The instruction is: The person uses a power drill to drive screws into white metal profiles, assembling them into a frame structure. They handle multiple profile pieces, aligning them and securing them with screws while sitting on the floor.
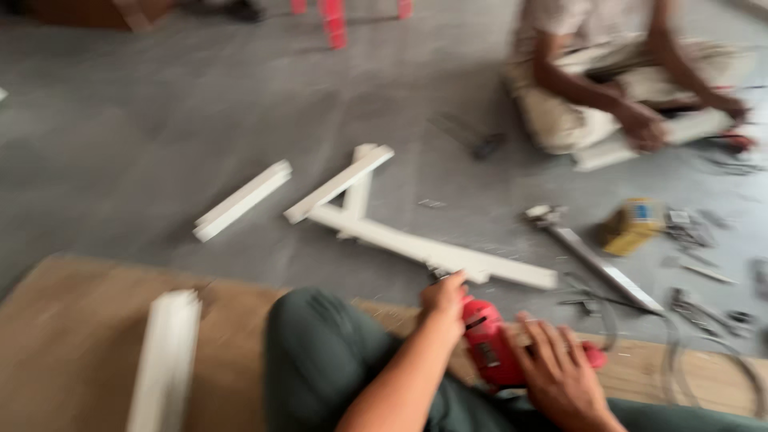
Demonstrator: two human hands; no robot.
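Observation:
The view is blurred by motion. A red power drill (490,346) lies low in the middle, over a brown board (72,336). My left hand (445,298) grips the drill's front end near the chuck. My right hand (560,372) rests on the drill's rear body, fingers spread over it. The drill's tip sits close to a long white bar (432,250) on the grey floor. My knee in dark green trousers (320,352) rises just left of my left arm.
Other white bars (240,198) (339,184) lie on the floor, and one (164,360) on the board. A metal tool (594,258), a yellow box (632,226) and small hardware lie to the right. Another person (616,72) sits at the top right, holding a white piece.

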